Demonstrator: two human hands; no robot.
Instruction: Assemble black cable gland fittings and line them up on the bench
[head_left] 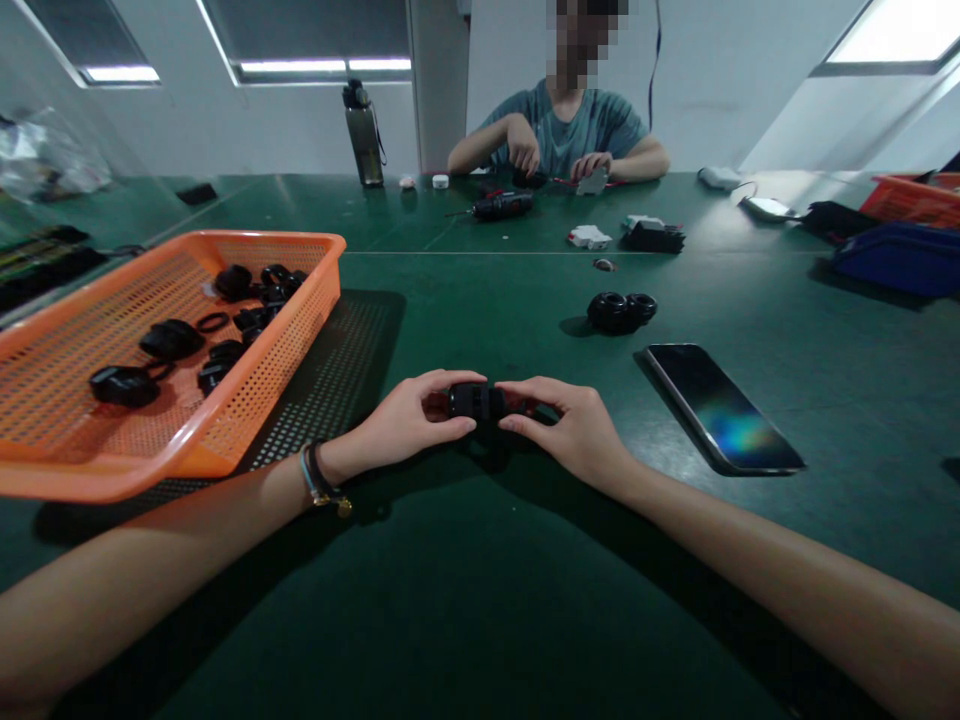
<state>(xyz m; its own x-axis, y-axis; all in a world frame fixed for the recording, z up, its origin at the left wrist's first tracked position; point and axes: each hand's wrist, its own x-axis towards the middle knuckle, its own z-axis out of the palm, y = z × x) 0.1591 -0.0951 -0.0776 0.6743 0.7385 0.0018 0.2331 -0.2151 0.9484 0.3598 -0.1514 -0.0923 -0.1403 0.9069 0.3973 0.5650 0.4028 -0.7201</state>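
Between my two hands, just above the green table (pixel 480 600), is a black cylindrical plastic part (pixel 471 401) lying sideways. My left hand (pixel 424 408) grips its left portion between thumb and fingers. The right end is pinched by my right hand (pixel 559 415), and a dark reddish bit shows behind those fingers. I cannot tell whether the part is one piece or two joined pieces. To the left stands an orange perforated basket (pixel 292 350) holding several similar black parts (pixel 171 340) and a black ring (pixel 213 322).
A phone (pixel 720 405) lies right of my right hand, with black rounded parts (pixel 621 311) beyond it. Farther back are a drill-like tool (pixel 502 205), white pieces (pixel 589 237), a bottle (pixel 364 135) and a blue bin (pixel 900 260). Across the table a person (pixel 566 130) handles small items.
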